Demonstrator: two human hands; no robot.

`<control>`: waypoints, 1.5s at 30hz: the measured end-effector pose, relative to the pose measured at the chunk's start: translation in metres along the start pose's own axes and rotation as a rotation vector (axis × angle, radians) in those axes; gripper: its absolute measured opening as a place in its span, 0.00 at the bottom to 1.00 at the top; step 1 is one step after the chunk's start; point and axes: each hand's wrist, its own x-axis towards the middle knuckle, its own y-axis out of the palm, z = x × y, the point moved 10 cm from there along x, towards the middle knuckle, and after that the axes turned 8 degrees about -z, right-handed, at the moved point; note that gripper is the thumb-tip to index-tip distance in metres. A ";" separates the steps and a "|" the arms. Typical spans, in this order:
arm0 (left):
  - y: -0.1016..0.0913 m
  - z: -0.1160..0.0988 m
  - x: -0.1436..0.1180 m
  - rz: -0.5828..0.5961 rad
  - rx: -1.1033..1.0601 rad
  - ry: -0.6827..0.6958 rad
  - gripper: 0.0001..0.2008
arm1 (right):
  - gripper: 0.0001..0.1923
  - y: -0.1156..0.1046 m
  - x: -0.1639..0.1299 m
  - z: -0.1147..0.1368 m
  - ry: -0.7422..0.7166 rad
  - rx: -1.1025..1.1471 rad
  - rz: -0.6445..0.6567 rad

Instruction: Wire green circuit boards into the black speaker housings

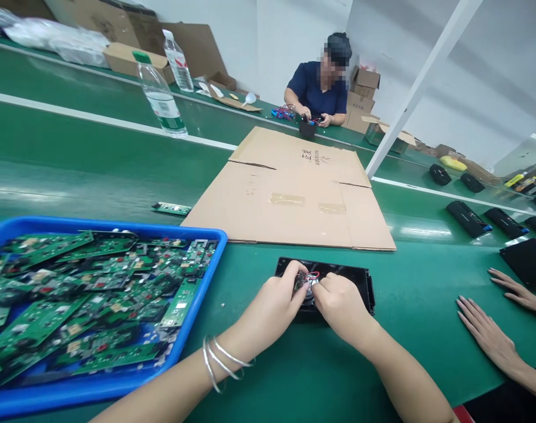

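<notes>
Meeting over the black housing (356, 281), left hand (272, 308) and right hand (338, 305), fingertips pinching a small wired part (310, 281).

Both hands (314, 296) hide the black housing's (356, 282) middle (wires partly).

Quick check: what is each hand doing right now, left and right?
Left hand: fingers closed on the small wired part atop the black housing.
Right hand: fingers closed, pinching the same part.

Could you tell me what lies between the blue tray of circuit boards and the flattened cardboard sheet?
In the head view, a lone green circuit board lies on the belt between the blue tray and the cardboard sheet.
</notes>
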 end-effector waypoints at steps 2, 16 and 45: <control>0.003 0.001 -0.001 0.028 -0.002 -0.011 0.05 | 0.14 -0.002 0.001 0.005 -0.019 -0.024 0.008; 0.002 -0.005 0.000 0.086 -0.065 0.035 0.07 | 0.05 0.025 -0.012 -0.038 0.362 0.233 0.252; -0.111 0.068 0.059 -0.161 -0.015 -0.152 0.11 | 0.46 0.024 -0.107 -0.096 0.536 0.159 0.611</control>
